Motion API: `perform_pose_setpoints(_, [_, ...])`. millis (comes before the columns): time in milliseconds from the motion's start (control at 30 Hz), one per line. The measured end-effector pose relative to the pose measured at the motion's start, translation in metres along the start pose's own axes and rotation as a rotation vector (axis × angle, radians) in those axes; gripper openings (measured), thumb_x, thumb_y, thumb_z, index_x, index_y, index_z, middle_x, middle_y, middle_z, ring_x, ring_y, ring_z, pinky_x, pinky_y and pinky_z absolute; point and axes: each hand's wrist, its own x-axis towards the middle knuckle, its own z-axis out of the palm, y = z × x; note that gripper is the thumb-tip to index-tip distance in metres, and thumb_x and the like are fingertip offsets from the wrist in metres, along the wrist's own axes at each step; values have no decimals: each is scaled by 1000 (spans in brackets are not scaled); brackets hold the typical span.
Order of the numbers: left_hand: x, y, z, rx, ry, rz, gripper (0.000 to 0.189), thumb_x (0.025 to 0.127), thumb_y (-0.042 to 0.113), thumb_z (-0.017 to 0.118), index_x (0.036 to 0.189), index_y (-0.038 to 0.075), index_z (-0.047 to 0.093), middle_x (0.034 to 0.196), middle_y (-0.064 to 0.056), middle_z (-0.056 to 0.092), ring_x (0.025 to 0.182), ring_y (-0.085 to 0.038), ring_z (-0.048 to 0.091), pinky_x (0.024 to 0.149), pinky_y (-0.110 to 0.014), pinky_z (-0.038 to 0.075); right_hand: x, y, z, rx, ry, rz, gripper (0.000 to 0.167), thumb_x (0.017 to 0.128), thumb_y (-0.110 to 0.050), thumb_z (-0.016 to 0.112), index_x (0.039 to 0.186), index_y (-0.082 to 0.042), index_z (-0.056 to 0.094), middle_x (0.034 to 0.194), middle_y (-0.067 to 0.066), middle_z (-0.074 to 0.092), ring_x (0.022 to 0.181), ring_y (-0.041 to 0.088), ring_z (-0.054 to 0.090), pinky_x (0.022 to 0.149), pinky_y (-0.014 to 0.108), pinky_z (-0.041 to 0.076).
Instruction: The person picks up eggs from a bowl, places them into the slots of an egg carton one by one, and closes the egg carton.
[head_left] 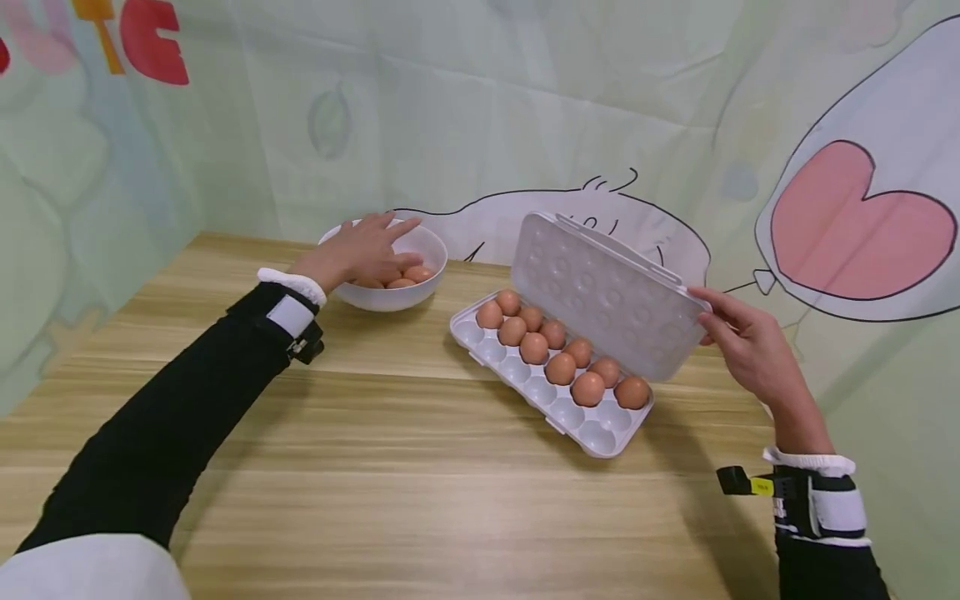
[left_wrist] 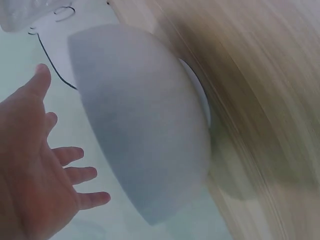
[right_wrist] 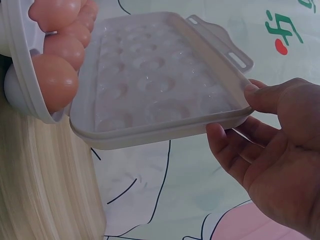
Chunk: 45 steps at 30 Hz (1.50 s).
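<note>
My left hand point(head_left: 367, 248) reaches over a white bowl point(head_left: 390, 297) at the back left, its fingers spread above the brown eggs point(head_left: 417, 273) inside. In the left wrist view the bowl's outer wall point(left_wrist: 140, 120) fills the middle, with the hand point(left_wrist: 45, 165) beside its rim and nothing between the fingers. My right hand point(head_left: 757, 350) pinches the corner of the egg carton's raised lid point(head_left: 607, 292) between thumb and fingers. The carton base point(head_left: 525, 375) lies on the table with brown eggs point(head_left: 560, 368) in its two far rows; the near row of cups is bare.
A light wood-grain table point(head_left: 375, 483) carries both the bowl and the carton. Behind it hangs a pale printed cloth point(head_left: 465, 108) with cartoon drawings. The tilted lid stands close to this cloth.
</note>
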Motion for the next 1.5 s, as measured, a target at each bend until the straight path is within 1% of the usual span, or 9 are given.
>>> perform_pose_setpoints(233, [10, -1, 2, -36, -36, 2, 76, 106, 52, 48, 166, 14, 20, 167, -26, 18, 152, -46, 21, 120, -61, 21, -4, 1, -4, -5, 13, 4, 40, 106, -1, 53, 146, 0, 56, 128, 26, 63, 91, 6, 60, 75, 10, 50])
perform_pose_setpoints(367, [17, 11, 5, -62, -42, 36, 65, 106, 37, 53, 162, 10, 33, 157, -25, 39, 143, -40, 38, 120, -53, 27, -6, 0, -6, -7, 15, 12, 40, 106, -1, 53, 146, 0, 56, 128, 26, 63, 91, 6, 60, 75, 9, 50])
perform_pose_setpoints(433, [20, 17, 6, -71, -58, 41, 60, 105, 31, 54, 158, 9, 40, 143, -22, 53, 129, -36, 51, 114, -47, 34, -7, 0, -6, -10, 16, 17, 40, 106, -1, 53, 146, 0, 56, 128, 26, 63, 92, 6, 59, 76, 9, 50])
perform_pose_setpoints(567, [27, 23, 11, -57, -103, 17, 47, 103, 26, 54, 147, 11, 56, 118, -17, 62, 102, -31, 57, 91, -43, 42, -8, -1, -6, -7, 15, 19, 40, 106, -1, 53, 146, -1, 56, 128, 25, 63, 92, 6, 59, 76, 9, 50])
perform_pose_setpoints(700, [28, 23, 16, -33, -108, -4, 29, 103, 25, 53, 126, 13, 67, 107, -14, 62, 95, -30, 57, 80, -42, 41, -8, -3, -4, -2, 10, 19, 40, 106, -1, 53, 146, -1, 56, 129, 25, 63, 92, 6, 60, 76, 9, 49])
perform_pose_setpoints(933, [25, 21, 21, -60, -72, 7, 19, 101, 17, 55, 107, 13, 72, 97, -9, 60, 92, -28, 53, 83, -42, 38, -5, -6, -2, 6, 14, 0, 39, 106, -1, 54, 145, 0, 57, 128, 25, 64, 92, 7, 60, 76, 9, 50])
perform_pose_setpoints(1167, [23, 22, 24, -46, -70, -59, 23, 94, 11, 48, 72, 12, 54, 76, -5, 45, 79, -25, 49, 72, -38, 31, -5, -7, -1, -3, 9, 5, 40, 106, -1, 53, 145, -1, 57, 130, 26, 63, 93, 8, 59, 76, 9, 49])
perform_pose_setpoints(1400, [27, 16, 30, -135, -33, -144, 10, 79, 12, 45, 70, 11, 44, 72, -5, 40, 70, -23, 40, 65, -38, 23, -5, -7, -1, 2, 9, 3, 39, 106, -1, 53, 145, 0, 57, 127, 26, 64, 90, 6, 60, 75, 10, 49])
perform_pose_setpoints(1500, [25, 14, 29, -171, 28, -123, 11, 82, 10, 45, 70, 10, 46, 69, -5, 44, 68, -24, 42, 65, -37, 25, -4, -7, -2, 2, 9, 1, 39, 106, -2, 53, 145, 0, 57, 127, 26, 64, 90, 7, 60, 75, 10, 49])
